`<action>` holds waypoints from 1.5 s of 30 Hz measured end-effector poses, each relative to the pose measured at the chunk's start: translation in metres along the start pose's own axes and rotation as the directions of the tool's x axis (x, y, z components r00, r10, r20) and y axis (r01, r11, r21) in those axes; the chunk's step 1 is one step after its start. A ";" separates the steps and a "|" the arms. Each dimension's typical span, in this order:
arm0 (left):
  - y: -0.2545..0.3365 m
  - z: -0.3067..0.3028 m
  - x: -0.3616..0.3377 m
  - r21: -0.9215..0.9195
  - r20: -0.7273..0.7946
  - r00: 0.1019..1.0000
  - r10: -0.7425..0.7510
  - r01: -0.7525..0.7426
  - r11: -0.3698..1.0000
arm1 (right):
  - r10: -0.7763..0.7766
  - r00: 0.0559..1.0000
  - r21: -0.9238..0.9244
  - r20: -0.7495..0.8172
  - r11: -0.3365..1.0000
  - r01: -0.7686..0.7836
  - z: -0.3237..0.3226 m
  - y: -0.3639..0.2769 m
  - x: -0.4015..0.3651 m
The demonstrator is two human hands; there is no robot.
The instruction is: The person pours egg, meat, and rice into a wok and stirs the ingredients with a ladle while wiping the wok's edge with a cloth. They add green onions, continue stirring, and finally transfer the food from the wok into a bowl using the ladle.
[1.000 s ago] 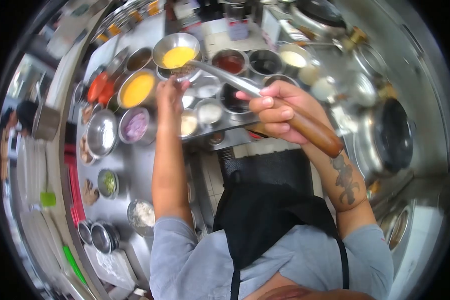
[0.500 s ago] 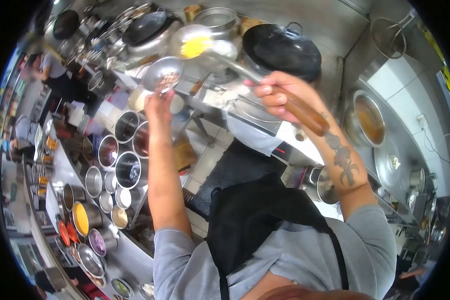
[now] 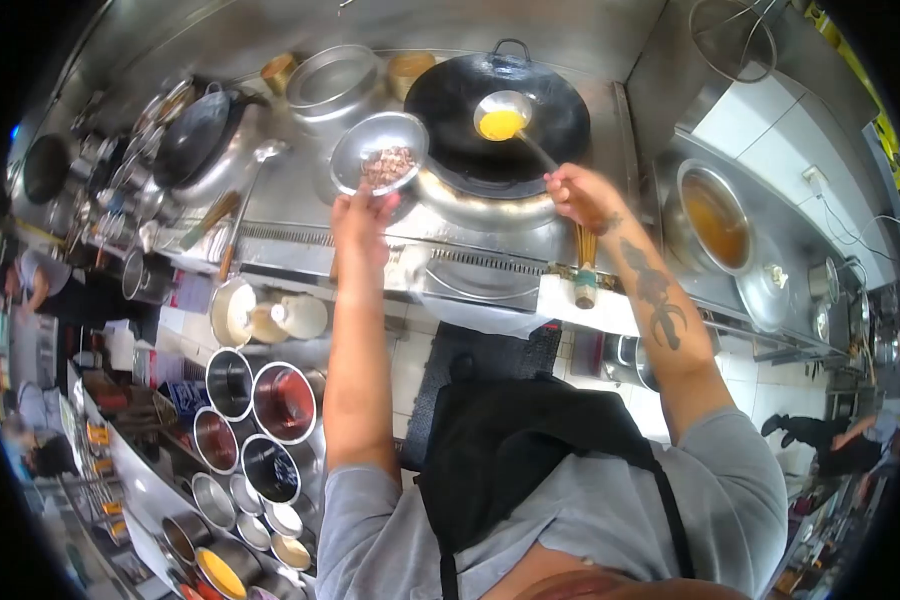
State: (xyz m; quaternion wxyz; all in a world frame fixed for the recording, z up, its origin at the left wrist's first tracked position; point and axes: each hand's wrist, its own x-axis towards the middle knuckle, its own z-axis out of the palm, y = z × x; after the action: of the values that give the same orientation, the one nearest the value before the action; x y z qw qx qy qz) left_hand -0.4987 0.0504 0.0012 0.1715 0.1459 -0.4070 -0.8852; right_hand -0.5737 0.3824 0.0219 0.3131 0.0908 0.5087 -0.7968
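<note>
The left hand [image 3: 363, 222] is holding a metal bowl [image 3: 351, 150] at its near edge; the hand is partly open, with some fingers reaching up against the bowl and the rest curling below it. The bowl is tilting toward the person and carrying small brownish-pink pieces [image 3: 388, 165], which are lying toward its near side. The right hand [image 3: 582, 198] is closing around the handle of a ladle [image 3: 538, 152], the fingers wrapping it and the grip being mostly hidden inside the hand. The ladle's round head is hovering or resting within the outline of a large black wok [image 3: 444, 112] and holding bright yellow liquid [image 3: 500, 124]; whether it is touching the wok, one cannot tell. The metal bowl is sitting in view just left of the wok, in front of a round metal pan [image 3: 320, 97]. A bamboo brush [image 3: 586, 287] is lying at the stove's front edge, below the right hand. To the right, a wide pan [image 3: 687, 195] is holding brown liquid [image 3: 715, 222]. At the lower left, several metal pots are standing close together, one of them, a red-stained pot [image 3: 285, 402], being nearest the left forearm.
</note>
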 end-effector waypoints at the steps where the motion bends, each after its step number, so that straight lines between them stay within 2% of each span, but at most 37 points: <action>1: 0.000 -0.005 0.006 0.014 0.022 1.000 -0.004 0.004 1.000 | -0.010 0.997 -0.067 -0.080 0.998 0.005 -0.003 0.004 0.012; 2: 0.000 -0.010 0.012 0.025 0.024 1.000 -0.018 0.017 1.000 | -0.050 0.989 -0.136 -0.141 0.990 0.030 -0.006 0.010 0.021; 3: 0.002 -0.015 0.016 0.045 0.020 0.999 -0.027 0.026 0.999 | -0.092 0.974 -0.283 -0.207 0.959 0.031 -0.007 0.014 0.028; 5: 0.007 -0.022 0.023 0.088 0.014 0.999 -0.051 0.049 0.995 | -0.191 0.930 -0.550 -0.316 0.835 -0.016 -0.009 0.023 0.038; 6: 0.008 -0.028 0.026 0.057 0.043 0.998 -0.047 0.044 0.997 | -0.212 0.926 -0.656 -0.313 0.753 -0.049 -0.009 0.026 0.040; 9: 0.015 -0.033 0.029 0.062 0.002 0.999 -0.051 0.051 0.997 | -0.344 0.904 -0.645 -0.255 0.756 0.105 -0.001 0.040 0.031; 10: 0.013 -0.037 0.030 0.030 0.017 0.999 -0.047 0.046 0.998 | -0.352 0.889 -0.672 -0.292 0.737 0.071 0.002 0.045 0.033; 13: 0.011 -0.048 0.033 0.043 0.022 0.997 -0.073 0.072 0.996 | -0.262 0.930 -0.649 -0.259 0.760 0.033 -0.016 0.046 0.028; 14: 0.010 -0.052 0.034 0.053 0.017 0.997 -0.078 0.077 0.996 | -0.248 0.926 -0.692 -0.285 0.722 -0.020 -0.019 0.043 0.027; 17: 0.011 -0.048 0.025 0.093 0.010 0.996 -0.087 0.086 0.992 | -0.296 0.916 -0.709 -0.269 0.704 0.019 -0.018 0.054 0.034; 18: 0.010 -0.048 0.024 0.101 0.019 0.996 -0.093 0.090 0.991 | -0.320 0.912 -0.759 -0.256 0.651 0.015 -0.017 0.061 0.044; 19: 0.009 -0.052 0.024 0.108 0.023 0.995 -0.093 0.090 0.990 | -0.326 0.889 -0.671 -0.322 0.741 0.029 0.014 0.060 0.030; 24: 0.020 -0.068 0.004 0.127 -0.010 0.996 -0.085 0.085 0.988 | -0.044 0.980 -0.494 -0.192 0.868 -0.057 -0.011 0.061 0.011; 27: 0.021 -0.080 -0.004 0.158 -0.039 0.995 -0.089 0.094 0.983 | -0.128 0.956 -0.590 -0.265 0.806 -0.055 -0.009 0.060 -0.004; 28: 0.021 -0.076 -0.005 0.160 -0.049 0.995 -0.086 0.093 0.983 | -0.336 0.926 -0.646 -0.174 0.748 0.150 -0.013 0.075 0.005; 29: 0.018 -0.074 -0.006 0.158 -0.034 0.995 -0.092 0.096 0.983 | -0.310 0.925 -0.668 -0.217 0.738 0.091 -0.021 0.084 0.009; 31: 0.013 -0.071 -0.007 0.150 -0.012 0.995 -0.094 0.095 0.984 | -0.259 0.920 -0.705 -0.294 0.709 -0.025 0.018 0.076 0.009; 32: 0.012 -0.070 -0.009 0.145 -0.019 0.995 -0.098 0.100 0.984 | -0.234 0.951 -0.630 -0.202 0.774 0.056 -0.007 0.089 0.021; 35: 0.009 -0.065 -0.015 0.138 -0.039 0.994 -0.099 0.103 0.985 | -0.056 0.976 -0.594 -0.213 0.800 -0.084 -0.010 0.053 -0.011; 36: 0.010 -0.060 -0.020 0.138 -0.048 0.995 -0.089 0.095 0.986 | -0.079 0.953 -0.622 -0.293 0.773 -0.127 -0.020 0.051 -0.007; 39: 0.005 -0.057 -0.032 0.134 -0.074 0.994 -0.086 0.095 0.986 | -0.326 0.901 -0.846 -0.287 0.528 -0.078 -0.022 0.064 0.017; 43: -0.002 -0.050 -0.053 0.109 -0.118 0.992 -0.043 0.056 0.992 | -0.233 0.958 -0.810 -0.170 0.586 -0.001 -0.036 0.056 0.017; 44: -0.004 -0.049 -0.058 0.108 -0.149 0.988 -0.030 0.046 0.993 | -0.155 0.972 -0.719 -0.176 0.694 -0.019 -0.046 0.047 0.005; 45: -0.006 -0.049 -0.064 0.117 -0.146 0.989 -0.020 0.037 0.992 | -0.153 0.974 -0.741 -0.168 0.671 -0.022 -0.053 0.041 0.005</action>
State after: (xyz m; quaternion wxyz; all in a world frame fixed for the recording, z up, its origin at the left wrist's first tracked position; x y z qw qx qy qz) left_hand -0.4232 0.0484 -0.0262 0.1790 0.2255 -0.4435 -0.8487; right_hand -0.5628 0.4143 -0.0363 0.2371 0.0242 0.8207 -0.5193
